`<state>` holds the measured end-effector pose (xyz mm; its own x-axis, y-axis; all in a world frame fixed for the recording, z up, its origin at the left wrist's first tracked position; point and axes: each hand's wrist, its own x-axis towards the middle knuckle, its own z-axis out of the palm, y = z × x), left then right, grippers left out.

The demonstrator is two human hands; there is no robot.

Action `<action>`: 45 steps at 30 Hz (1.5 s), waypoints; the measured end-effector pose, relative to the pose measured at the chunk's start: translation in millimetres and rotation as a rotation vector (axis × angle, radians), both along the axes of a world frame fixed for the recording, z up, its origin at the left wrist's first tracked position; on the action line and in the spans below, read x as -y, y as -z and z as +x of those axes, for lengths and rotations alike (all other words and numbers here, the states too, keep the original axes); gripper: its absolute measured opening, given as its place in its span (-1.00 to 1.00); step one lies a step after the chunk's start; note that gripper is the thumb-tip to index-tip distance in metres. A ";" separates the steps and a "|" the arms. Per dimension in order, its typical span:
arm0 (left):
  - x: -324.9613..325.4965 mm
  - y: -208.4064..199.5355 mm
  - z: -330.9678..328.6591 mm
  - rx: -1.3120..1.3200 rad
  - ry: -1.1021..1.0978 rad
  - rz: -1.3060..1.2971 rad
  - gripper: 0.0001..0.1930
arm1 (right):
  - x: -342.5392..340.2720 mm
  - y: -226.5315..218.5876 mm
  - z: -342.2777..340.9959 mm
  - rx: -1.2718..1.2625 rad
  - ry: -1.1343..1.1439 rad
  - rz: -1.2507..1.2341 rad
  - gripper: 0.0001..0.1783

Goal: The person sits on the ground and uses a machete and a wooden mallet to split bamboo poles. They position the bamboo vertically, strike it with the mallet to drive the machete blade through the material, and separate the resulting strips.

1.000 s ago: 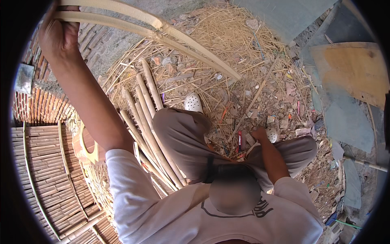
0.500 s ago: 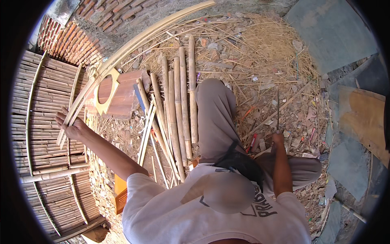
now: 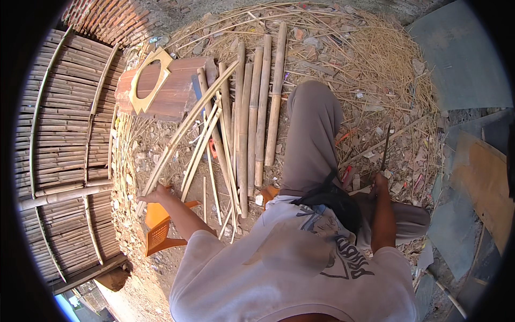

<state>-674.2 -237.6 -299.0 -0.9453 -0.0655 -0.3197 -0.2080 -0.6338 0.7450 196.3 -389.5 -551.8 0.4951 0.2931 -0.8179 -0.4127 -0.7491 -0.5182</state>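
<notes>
Long pale split bamboo strips (image 3: pixel 185 127) are gripped near their lower end by my left hand (image 3: pixel 157 195), out to the left beside an orange plastic stool. They slant up and right, their far ends lying across the tops of the bamboo poles. My right hand (image 3: pixel 380 183) is closed round the handle of a knife (image 3: pixel 386 147) with a long, narrow dark blade. The blade points away from me, beside my right leg. Several round bamboo poles (image 3: pixel 261 102) lie side by side ahead of me, with loose split strips (image 3: pixel 199 151) just left of them.
An orange plastic stool (image 3: pixel 159 234) lies at the left. Beyond it are a brown wooden panel (image 3: pixel 185 102) and a yellowish board with a round hole (image 3: pixel 155 96). A bamboo slat screen (image 3: pixel 70 123) stands far left. Straw and rubble (image 3: pixel 365 64) cover the ground; grey sheets (image 3: pixel 461 59) lie right.
My left hand has come down and inward, drawing the bamboo strips nearer, so their far ends swing down from the brick wall to the poles. The right hand keeps the knife, its blade tilting slightly rightward.
</notes>
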 end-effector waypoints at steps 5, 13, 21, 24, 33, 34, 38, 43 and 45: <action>88.5 187.9 81.6 0.475 -0.092 -0.256 -0.12 | -7.2 -12.1 -11.1 0.104 -0.082 -0.042 -0.76; 90.5 214.7 330.8 -0.797 1.259 -1.253 -0.55 | -6.5 -28.1 -12.6 0.118 0.006 0.041 -0.81; -105.4 -11.6 414.0 -1.088 1.125 -0.324 -0.82 | -46.8 -78.3 3.9 -0.012 0.434 0.314 -0.90; -114.1 -77.9 528.7 -1.226 1.359 -0.119 -0.87 | -48.3 -128.0 16.6 -0.021 0.569 0.471 -0.88; -37.8 220.5 780.3 -1.719 2.546 -0.921 -0.58 | -26.2 -220.3 5.4 0.139 0.668 0.724 -0.82; -28.3 257.2 782.4 -1.740 2.529 -1.069 -0.54 | -19.6 -216.3 1.0 0.111 0.707 0.722 -0.81; -0.6 354.7 781.9 -1.816 2.560 -1.270 -0.60 | 4.2 -203.9 -7.9 0.067 0.814 0.612 -0.78; 13.1 313.5 772.6 -1.678 2.537 -1.236 -0.70 | -0.8 -185.7 -4.2 0.026 0.828 0.601 -0.79; 15.7 308.1 770.4 -1.914 2.122 -0.896 -0.75 | -5.0 -184.0 0.4 0.018 0.812 0.598 -0.78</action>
